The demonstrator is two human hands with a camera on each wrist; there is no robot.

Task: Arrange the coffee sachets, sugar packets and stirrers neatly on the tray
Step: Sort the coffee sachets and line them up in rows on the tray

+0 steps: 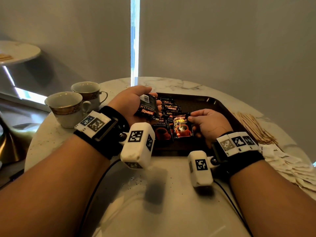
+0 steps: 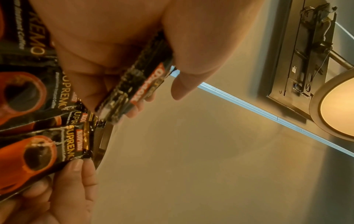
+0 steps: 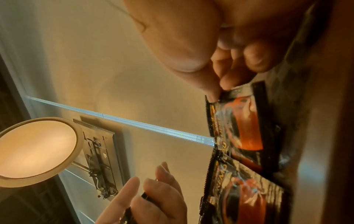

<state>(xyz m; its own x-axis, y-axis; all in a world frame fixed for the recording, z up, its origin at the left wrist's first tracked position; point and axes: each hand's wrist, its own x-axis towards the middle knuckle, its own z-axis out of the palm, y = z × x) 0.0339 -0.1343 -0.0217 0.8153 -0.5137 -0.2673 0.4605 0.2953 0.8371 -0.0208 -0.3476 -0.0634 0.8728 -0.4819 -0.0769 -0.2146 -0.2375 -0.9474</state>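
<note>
Two gold-banded white china teacups (image 1: 68, 108) — one dark brown plastic tray (image 1: 196, 100) — black coffee sachets, wooden stirrers: uncountable piles.

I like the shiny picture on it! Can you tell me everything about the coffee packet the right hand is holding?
The coffee sachet is a small, flat, glossy black packet, foil-like by its shine. It shows a red cup of dark coffee, gold "SUPREMO" lettering and a red "KOPIKO" label on top. Its edges look crimped. It looks sealed. The right hand pinches its top corner between thumb and finger, face up over the dark tray, beside another sachet of the same kind. Whether its lower edge touches the tray cannot be told.
</note>
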